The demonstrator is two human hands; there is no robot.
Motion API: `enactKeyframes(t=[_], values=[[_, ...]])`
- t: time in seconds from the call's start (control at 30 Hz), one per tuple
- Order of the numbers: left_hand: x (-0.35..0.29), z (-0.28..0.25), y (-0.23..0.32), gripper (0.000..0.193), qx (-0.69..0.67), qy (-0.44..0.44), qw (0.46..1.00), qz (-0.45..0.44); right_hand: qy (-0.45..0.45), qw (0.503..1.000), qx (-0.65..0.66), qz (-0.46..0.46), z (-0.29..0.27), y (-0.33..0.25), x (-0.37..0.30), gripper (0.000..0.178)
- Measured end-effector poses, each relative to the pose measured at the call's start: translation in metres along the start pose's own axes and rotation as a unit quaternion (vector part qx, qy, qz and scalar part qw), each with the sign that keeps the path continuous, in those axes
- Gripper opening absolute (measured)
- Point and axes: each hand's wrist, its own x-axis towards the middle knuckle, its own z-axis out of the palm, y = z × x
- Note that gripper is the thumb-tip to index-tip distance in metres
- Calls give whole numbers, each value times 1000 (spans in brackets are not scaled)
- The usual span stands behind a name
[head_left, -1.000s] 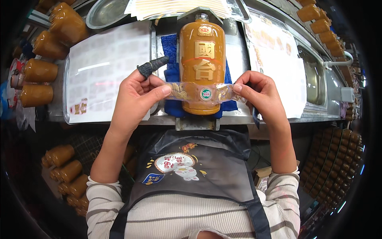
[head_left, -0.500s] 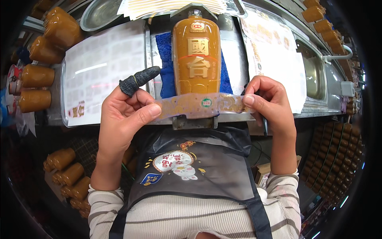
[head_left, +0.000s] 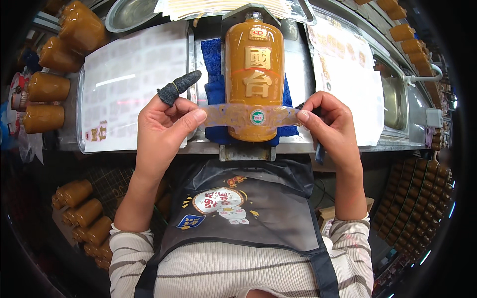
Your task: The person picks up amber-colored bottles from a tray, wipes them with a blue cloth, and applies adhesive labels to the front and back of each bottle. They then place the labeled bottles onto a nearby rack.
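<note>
In the head view, a translucent decal strip [head_left: 233, 117] spans the lower front of the ochre bottle [head_left: 254, 82]; whether they touch is unclear. It looks light, limp, probably slippery and easily torn, so its ends seem the best hold. It is lilac-tinged, with a round green-and-white emblem [head_left: 258, 117]. Left of the bottle the left hand [head_left: 166, 123] (wearing a dark finger sleeve [head_left: 179, 88]) and right of it the right hand [head_left: 332, 124] each pinch one end, thumb to finger.

We see a round metal basin [head_left: 130, 15] at upper left, brown bottles [head_left: 48, 87] along the left edge — and, at right, a sink [head_left: 392, 111] beside a pale tap [head_left: 431, 75].
</note>
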Motion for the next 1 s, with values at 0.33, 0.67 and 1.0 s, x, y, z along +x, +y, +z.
enactKeyframes(t=[0.33,0.67,1.0], values=[[4,-1,-8,35,-6,8,1000,-5,0,999,30,14,5,5,3,15],[9,1,-14,32,-3,10,1000,-13,8,1000,21,20,8,6,6,15],[11,5,-14,44,0,1,1000,-30,-5,997,39,61,5,3,8,11]])
